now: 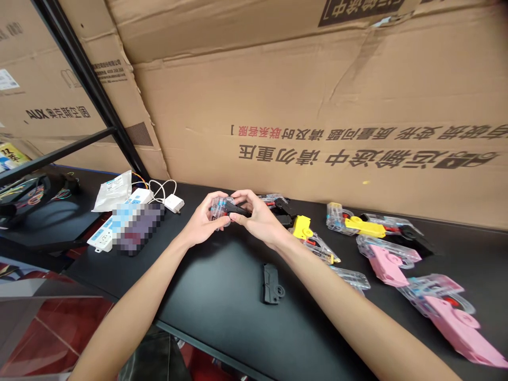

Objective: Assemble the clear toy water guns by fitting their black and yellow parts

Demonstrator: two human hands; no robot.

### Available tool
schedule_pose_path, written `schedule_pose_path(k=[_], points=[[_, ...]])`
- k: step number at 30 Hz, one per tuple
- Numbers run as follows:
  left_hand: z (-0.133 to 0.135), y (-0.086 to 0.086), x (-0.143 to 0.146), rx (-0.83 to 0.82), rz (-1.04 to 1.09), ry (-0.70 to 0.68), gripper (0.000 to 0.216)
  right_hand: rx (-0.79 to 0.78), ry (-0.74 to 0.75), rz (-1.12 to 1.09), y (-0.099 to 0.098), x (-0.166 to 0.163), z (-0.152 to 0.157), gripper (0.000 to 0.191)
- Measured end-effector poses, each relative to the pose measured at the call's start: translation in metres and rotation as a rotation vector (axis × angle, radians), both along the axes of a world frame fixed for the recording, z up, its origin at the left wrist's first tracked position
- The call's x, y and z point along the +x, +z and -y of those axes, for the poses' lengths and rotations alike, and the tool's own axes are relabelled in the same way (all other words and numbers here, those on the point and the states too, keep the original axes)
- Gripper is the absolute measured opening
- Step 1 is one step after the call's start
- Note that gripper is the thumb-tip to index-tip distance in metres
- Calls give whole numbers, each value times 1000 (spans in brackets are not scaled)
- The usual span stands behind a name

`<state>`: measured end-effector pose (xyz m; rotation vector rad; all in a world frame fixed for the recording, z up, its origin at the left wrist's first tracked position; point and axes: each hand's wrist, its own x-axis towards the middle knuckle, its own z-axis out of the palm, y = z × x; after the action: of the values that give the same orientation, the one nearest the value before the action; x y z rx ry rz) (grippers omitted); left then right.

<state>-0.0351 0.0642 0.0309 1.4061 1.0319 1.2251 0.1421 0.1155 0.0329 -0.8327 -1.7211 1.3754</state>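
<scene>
My left hand (201, 223) grips a small clear plastic casing (218, 208) with bluish parts inside, held just above the black table. My right hand (260, 217) has its fingers closed round a black plastic piece (237, 208) that meets the casing; I cannot tell whether the two are joined. A loose black plastic piece with a round ring (272, 284) lies on the table between my forearms. Close beyond my right hand are a black-and-clear assembly (280, 203) and a clear one with a yellow cover (303, 227).
Pink-covered clear assemblies (387, 264) and a yellow-covered one (364, 226) lie at the right. A white power strip (103, 238), charger (174, 203) and plastic bag (114, 191) sit at the left. A large cardboard box (317, 95) stands along the table's back.
</scene>
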Motion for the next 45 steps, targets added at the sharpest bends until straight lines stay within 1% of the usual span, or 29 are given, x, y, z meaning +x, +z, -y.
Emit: schedule_pose_path(k=[6,12,14,19,23,29,32,36,39,45], points=[[0,-1,-1,17,-5,-5,52,-58,38,-41,1,2,-1,41],[0,2,0,-40,80,-24,53,-79,182,5,13,16,-7,41],[0,3,1,-49,100,-24,53,-64,200,20,16,19,-8,40],[-1,2,3,-31,102,-7,56,-23,144,24,13,16,-8,39],[-1,-1,2,2,85,-5,54,12,100,44,11,11,-4,38],[0,-4,3,10,38,-2,50,-13,42,66,8,5,1,39],[1,-4,4,19,20,6,49,9,14,76,7,2,3,39],[2,-2,5,23,21,11,48,41,-23,90,8,0,5,40],[2,-1,5,23,21,10,48,41,-54,107,10,0,6,39],[2,-1,6,19,34,-1,48,32,-69,106,11,0,7,37]])
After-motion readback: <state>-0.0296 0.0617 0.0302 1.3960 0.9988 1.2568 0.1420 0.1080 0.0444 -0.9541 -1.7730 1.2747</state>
